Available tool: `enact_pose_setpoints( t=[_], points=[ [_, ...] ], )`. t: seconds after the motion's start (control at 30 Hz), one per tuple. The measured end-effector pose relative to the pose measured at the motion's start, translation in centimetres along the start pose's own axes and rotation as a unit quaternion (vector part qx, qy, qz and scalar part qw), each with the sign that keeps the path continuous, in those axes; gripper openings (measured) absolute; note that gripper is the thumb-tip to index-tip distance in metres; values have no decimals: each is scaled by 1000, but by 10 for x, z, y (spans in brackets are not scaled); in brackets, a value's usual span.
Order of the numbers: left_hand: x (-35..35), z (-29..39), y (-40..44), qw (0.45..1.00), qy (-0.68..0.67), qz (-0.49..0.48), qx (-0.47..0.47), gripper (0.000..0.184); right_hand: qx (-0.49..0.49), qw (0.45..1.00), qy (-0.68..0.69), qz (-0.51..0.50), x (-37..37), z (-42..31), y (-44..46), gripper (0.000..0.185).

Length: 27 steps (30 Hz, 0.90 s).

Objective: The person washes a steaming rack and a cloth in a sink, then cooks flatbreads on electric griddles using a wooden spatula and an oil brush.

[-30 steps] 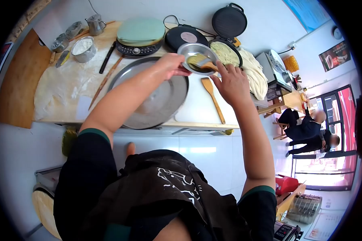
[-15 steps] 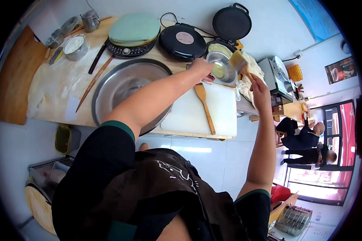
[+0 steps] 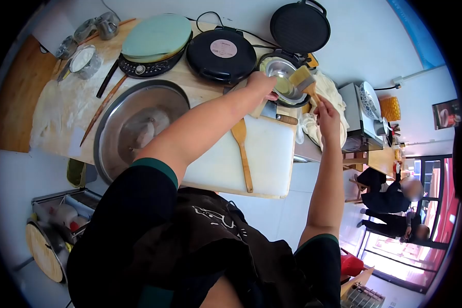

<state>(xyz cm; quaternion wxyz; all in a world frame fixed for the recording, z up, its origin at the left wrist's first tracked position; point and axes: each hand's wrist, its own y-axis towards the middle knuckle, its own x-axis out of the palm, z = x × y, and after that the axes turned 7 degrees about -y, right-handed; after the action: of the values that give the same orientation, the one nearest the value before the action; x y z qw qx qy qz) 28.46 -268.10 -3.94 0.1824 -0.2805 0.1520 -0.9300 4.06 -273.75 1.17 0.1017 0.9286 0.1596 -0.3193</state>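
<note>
My left hand (image 3: 262, 85) grips the near left rim of a small metal bowl (image 3: 296, 96) with pale yellow liquid in it. The bowl is tilted over the lower half of an open black electric griddle (image 3: 300, 28), hiding much of the pan. My right hand (image 3: 327, 118) is closed around the wooden handle of a basting brush (image 3: 302, 78), whose wide bristles are at the bowl's right side. Below my left hand lie a cleaver (image 3: 286, 119) and a wooden spatula (image 3: 243, 151) on a white cutting board (image 3: 269, 154).
A large steel basin (image 3: 110, 120) stands left of the board. Behind are a closed black griddle (image 3: 210, 59) and another appliance with a green lid (image 3: 156, 36). Pale dough (image 3: 331, 97) lies to the right of the bowl. Two people are in the background at right.
The view has shifted, uncovering more of the basin and the cleaver. Both hands still hold the bowl and brush; the brush remains beside the bowl and appears sharper now.
</note>
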Motion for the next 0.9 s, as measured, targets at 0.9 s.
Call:
enact_pose_setpoints(
  t=[0.9],
  points=[
    [-80, 100, -63, 990, 72, 79, 91, 26, -116, 845, -505, -132, 17, 65, 52, 31]
  ],
)
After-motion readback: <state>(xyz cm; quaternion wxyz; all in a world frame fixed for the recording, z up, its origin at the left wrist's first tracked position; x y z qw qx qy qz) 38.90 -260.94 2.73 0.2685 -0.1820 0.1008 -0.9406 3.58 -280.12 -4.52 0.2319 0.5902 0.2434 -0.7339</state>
